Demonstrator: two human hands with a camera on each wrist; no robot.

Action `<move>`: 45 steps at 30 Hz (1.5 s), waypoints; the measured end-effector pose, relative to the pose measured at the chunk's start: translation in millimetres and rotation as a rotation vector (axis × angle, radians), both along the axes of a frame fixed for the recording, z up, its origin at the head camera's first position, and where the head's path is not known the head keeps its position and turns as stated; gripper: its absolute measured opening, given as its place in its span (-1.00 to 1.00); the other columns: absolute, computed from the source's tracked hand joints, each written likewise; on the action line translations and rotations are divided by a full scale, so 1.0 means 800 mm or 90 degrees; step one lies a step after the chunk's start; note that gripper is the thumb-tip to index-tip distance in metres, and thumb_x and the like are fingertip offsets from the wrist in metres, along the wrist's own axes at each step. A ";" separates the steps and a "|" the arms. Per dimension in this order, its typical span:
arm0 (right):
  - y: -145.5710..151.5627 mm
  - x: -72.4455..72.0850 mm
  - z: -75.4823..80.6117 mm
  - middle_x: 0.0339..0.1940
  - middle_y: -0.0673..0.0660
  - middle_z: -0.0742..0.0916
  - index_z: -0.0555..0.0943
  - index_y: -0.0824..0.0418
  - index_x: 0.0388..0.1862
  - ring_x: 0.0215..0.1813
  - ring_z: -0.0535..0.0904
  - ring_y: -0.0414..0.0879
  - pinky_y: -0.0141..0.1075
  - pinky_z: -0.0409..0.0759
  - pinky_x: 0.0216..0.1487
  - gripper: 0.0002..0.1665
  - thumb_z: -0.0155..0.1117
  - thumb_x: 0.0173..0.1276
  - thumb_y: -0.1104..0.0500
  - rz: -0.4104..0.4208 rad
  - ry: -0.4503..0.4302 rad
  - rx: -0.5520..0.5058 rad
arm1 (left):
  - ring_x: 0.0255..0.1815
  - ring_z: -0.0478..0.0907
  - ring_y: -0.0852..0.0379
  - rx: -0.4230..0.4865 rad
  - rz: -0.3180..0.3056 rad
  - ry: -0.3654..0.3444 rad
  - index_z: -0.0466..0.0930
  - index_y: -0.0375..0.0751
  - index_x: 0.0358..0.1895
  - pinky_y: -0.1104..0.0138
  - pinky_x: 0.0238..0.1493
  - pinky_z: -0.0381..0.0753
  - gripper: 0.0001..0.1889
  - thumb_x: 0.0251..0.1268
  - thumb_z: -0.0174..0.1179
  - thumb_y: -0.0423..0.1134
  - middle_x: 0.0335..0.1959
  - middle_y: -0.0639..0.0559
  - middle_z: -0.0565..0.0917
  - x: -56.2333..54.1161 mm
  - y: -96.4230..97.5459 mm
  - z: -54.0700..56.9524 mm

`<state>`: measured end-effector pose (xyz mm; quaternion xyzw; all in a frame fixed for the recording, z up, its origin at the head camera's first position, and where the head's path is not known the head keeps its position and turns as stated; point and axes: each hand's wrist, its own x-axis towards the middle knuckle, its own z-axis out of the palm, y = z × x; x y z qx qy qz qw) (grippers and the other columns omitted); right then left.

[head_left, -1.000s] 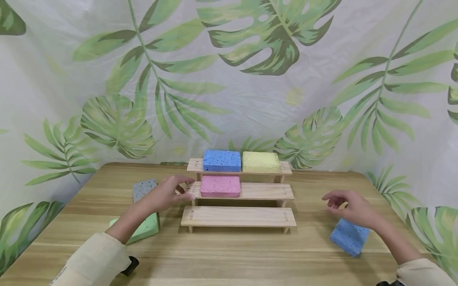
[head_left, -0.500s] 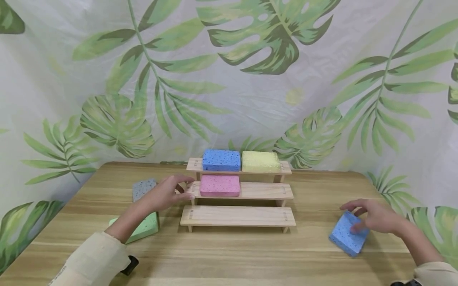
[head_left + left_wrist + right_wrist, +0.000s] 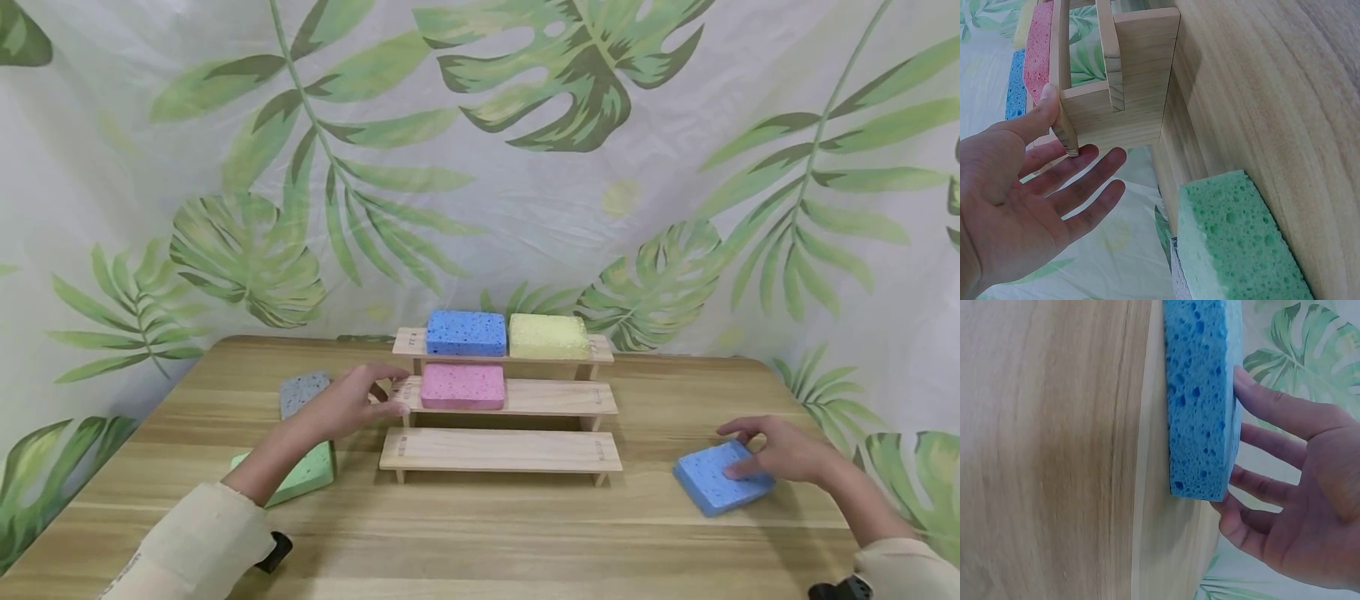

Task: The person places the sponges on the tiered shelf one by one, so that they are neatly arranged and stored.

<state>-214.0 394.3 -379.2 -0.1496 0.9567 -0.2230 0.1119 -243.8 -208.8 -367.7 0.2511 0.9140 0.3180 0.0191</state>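
Observation:
A three-tier wooden shelf [image 3: 500, 450] stands on the table. My left hand [image 3: 348, 406] pinches the left end of its middle tier, thumb on top and index finger under the board in the left wrist view, other fingers spread. On that tier lies a pink sponge [image 3: 462, 387]; a dark-speckled blue sponge [image 3: 466, 333] and a yellow sponge [image 3: 549, 337] sit side by side on the top tier. To the right, my right hand [image 3: 795, 452] holds a light blue sponge [image 3: 708, 479] at the table, thumb on its upper face, fingers at its far side, partly hidden.
Left of the shelf, a green sponge [image 3: 309, 472] and a grey sponge [image 3: 302, 393] lie on the table [image 3: 480, 542], partly behind my left forearm. A leaf-patterned curtain [image 3: 480, 192] hangs along the table's back edge.
My right hand has moved right and down onto the light blue sponge and taken hold of it. The sponge has turned and shifted slightly left. My left hand stays at the shelf.

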 end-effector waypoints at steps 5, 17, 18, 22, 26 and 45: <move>-0.008 -0.005 -0.002 -0.13 0.23 0.71 0.62 0.47 0.16 -0.04 0.62 0.18 0.13 0.60 -0.02 -0.28 0.61 0.21 -0.01 -0.036 0.015 0.042 | -0.05 0.72 -0.18 -0.002 0.000 0.000 0.52 -0.52 0.31 0.07 -0.07 0.75 -0.48 0.40 0.38 -0.30 0.26 -0.44 0.59 0.000 0.001 0.002; -0.041 -0.003 -0.011 -0.14 0.57 0.69 0.50 0.63 0.17 -0.52 0.66 -0.07 -0.17 0.66 -0.47 -0.04 0.47 0.32 -0.25 -0.197 -0.005 0.030 | -0.04 0.71 -0.19 -0.005 0.003 0.001 0.53 -0.51 0.31 0.08 -0.06 0.75 -0.48 0.39 0.38 -0.30 0.25 -0.43 0.60 -0.001 0.000 0.000; -0.043 -0.003 -0.010 -0.13 0.58 0.69 0.50 0.63 0.17 -0.54 0.64 -0.08 -0.17 0.65 -0.50 -0.03 0.46 0.33 -0.26 -0.198 -0.004 0.032 | -0.04 0.71 -0.18 -0.005 0.003 0.001 0.53 -0.50 0.31 0.08 -0.06 0.75 -0.48 0.40 0.38 -0.29 0.26 -0.42 0.60 -0.001 0.000 0.000; -0.048 -0.002 -0.009 -0.21 0.45 0.71 0.53 0.57 0.12 -0.53 0.61 -0.08 -0.17 0.62 -0.52 -0.07 0.52 0.26 -0.26 -0.180 -0.009 0.020 | -0.05 0.71 -0.18 -0.006 0.002 0.002 0.53 -0.50 0.31 0.08 -0.07 0.75 -0.49 0.39 0.38 -0.30 0.26 -0.43 0.59 -0.001 0.000 -0.001; -0.048 -0.001 -0.006 -0.27 0.22 0.68 0.54 0.45 0.09 -0.43 0.57 -0.04 -0.17 0.55 -0.49 -0.13 0.66 0.12 -0.18 -0.144 -0.036 0.000 | -0.05 0.72 -0.19 -0.003 -0.002 0.005 0.52 -0.52 0.31 0.07 -0.08 0.75 -0.48 0.39 0.38 -0.30 0.25 -0.44 0.59 0.000 0.000 0.000; -0.049 0.001 -0.003 -0.10 0.24 0.67 0.57 0.38 0.16 -0.11 0.55 0.08 -0.15 0.50 -0.19 -0.14 0.75 -0.06 0.02 -0.043 0.048 0.032 | -0.07 0.73 -0.16 -0.001 -0.003 0.005 0.54 -0.51 0.30 0.08 -0.09 0.76 -0.47 0.38 0.40 -0.26 0.24 -0.43 0.61 0.003 0.003 0.004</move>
